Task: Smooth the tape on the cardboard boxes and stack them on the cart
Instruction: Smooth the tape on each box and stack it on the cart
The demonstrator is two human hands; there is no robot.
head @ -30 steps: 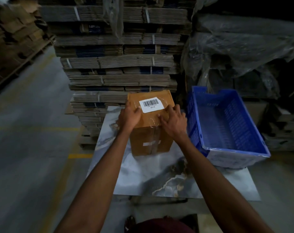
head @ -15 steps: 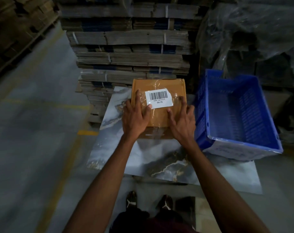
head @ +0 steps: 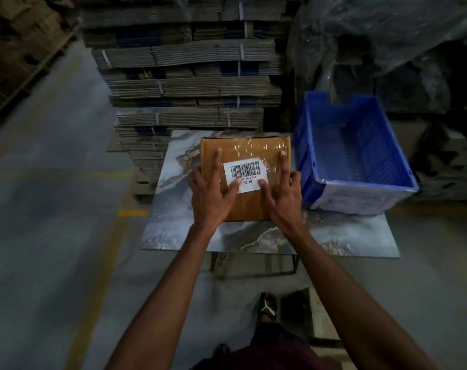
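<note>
Cardboard box (head: 245, 188) is sitting on the marbled table (head: 267, 236), centre frame; left hand (head: 209, 193) and right hand (head: 281, 194) are lying flat, fingers spread, pressing clear tape (head: 253, 150) over the barcode label (head: 245, 173) reading "50/15"; smoothing step looks underway; next likely gripping sides, lifting to a cart, none visible; blue crate (head: 355, 156) sitting at 3 o'clock.

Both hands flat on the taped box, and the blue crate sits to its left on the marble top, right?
Not quite. The head view shows the blue crate to the right of the box. Both the left hand and right hand do lie flat on it.
</note>
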